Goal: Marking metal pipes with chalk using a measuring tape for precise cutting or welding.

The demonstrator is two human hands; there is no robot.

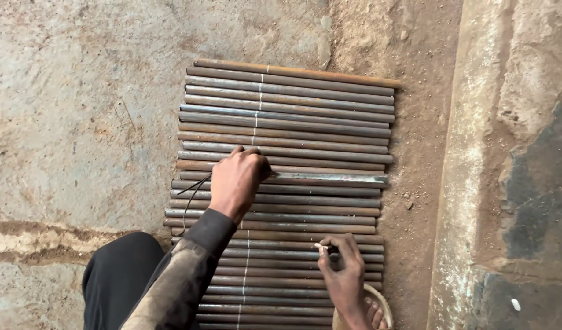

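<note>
Rods (305, 131) lie side by side on the floor (79, 110). Left hand (237, 180) fisted, pressing a flat bar (330, 178) across mid-row. Right hand (342, 269) pinches chalk (321, 247) on the nearer rods.

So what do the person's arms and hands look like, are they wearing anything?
The left hand is bare, with no glove or ring to see. Its arm wears a long dark sleeve, grey and dusty along the forearm, with a snug black cuff at the wrist. The right hand is bare too, and no sleeve shows on the short bit of wrist in view.
</note>
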